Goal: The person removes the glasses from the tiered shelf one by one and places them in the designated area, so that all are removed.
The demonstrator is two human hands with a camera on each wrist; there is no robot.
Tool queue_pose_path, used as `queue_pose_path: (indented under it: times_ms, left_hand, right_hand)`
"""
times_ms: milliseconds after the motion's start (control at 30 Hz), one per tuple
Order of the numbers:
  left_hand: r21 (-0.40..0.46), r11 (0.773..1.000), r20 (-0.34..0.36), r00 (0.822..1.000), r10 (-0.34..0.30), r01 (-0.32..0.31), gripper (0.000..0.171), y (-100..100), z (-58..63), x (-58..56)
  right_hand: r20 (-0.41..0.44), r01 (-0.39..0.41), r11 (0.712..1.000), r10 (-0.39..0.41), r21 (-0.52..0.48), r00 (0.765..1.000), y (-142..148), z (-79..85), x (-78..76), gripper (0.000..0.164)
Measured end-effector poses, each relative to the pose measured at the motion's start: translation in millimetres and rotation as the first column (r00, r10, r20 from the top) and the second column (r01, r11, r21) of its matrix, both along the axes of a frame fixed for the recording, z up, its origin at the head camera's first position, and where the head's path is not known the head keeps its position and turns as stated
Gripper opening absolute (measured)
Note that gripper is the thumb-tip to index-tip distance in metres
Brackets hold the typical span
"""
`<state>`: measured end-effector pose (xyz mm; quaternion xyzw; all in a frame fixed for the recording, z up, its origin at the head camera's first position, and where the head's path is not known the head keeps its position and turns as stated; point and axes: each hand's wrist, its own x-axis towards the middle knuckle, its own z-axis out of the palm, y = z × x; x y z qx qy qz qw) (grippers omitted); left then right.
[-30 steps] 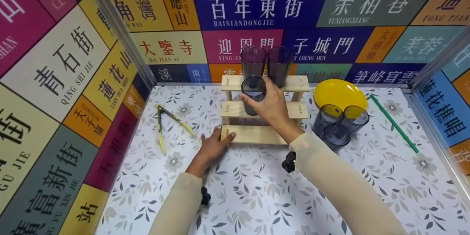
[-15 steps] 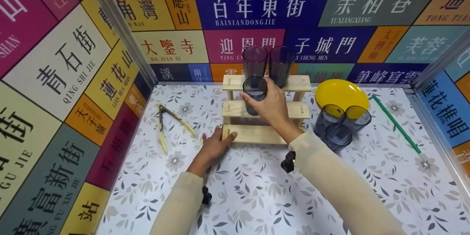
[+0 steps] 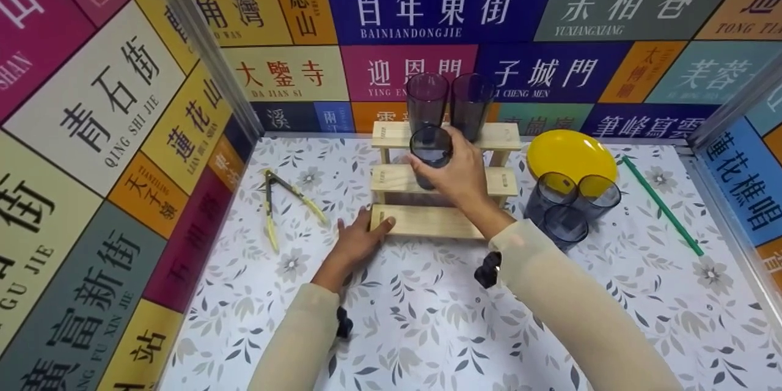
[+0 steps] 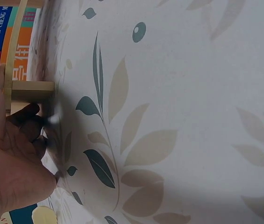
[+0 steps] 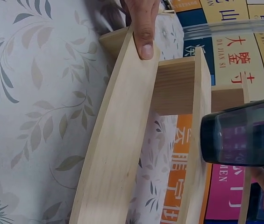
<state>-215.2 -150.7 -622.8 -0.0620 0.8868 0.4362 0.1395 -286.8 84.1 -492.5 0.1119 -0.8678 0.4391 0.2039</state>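
A three-step wooden rack (image 3: 437, 223) stands on the floral-patterned table. My left hand (image 3: 357, 243) holds the left end of its lowest step, thumb (image 5: 146, 50) on top and the other fingers at the end face. With my right hand (image 3: 463, 174) I grip a dark, see-through tumbler (image 3: 431, 148), upright on the middle step left of centre. Its base (image 5: 209, 140) meets that step in the right wrist view. Behind it, two purplish tumblers stand side by side on the top step, one at left (image 3: 426, 98) and one at right (image 3: 473, 101).
Right of the rack, three dark tumblers (image 3: 565, 226) are grouped in front of a yellow plate (image 3: 568, 149). A green stick (image 3: 663, 204) lies farther right. Spread yellow-and-black tongs (image 3: 296, 195) lie to the left. Walls with printed street names close in the back and sides.
My right hand and the tumbler in it have shifted slightly right along the middle step. The left hand keeps its place on the rack. The head view has shifted a little.
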Motion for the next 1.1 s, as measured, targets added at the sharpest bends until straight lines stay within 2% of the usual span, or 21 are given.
queue_pose_path:
  times_ms: [167, 367, 567, 833, 1100]
  left_hand:
    - [-0.008, 1.000, -0.010, 1.000, -0.011, 0.011, 0.089, 0, 1.2, 0.3]
    - [-0.017, 0.999, -0.029, 0.999, -0.028, 0.028, 0.087, 0, 0.7, -0.9]
    - [0.011, 0.998, -0.069, 0.996, -0.053, 0.054, 0.078, -1, -0.9, -2.6]
    - [0.021, 0.999, -0.040, 0.999, -0.031, 0.032, 0.083, 1, 2.5, 1.5]
    - [0.014, 1.000, -0.026, 1.000, -0.015, 0.015, 0.086, 0, 1.1, 1.1]
  right_hand:
    - [-0.025, -0.007, 1.000, 0.007, 0.002, 1.000, 3, -1.7, 1.7, 0.089]
    - [-0.081, -0.052, 0.999, 0.052, -0.003, 0.995, 10, -2.1, 3.3, 0.084]
    - [-0.084, -0.088, 0.996, 0.086, -0.019, 0.993, 19, 1.5, 4.5, 0.082]
    - [-0.067, -0.112, 0.991, 0.108, -0.066, 0.992, 35, 4.5, 7.1, 0.078]
    - [-0.063, -0.127, 0.990, 0.123, -0.063, 0.990, 47, 10.1, 9.1, 0.078]
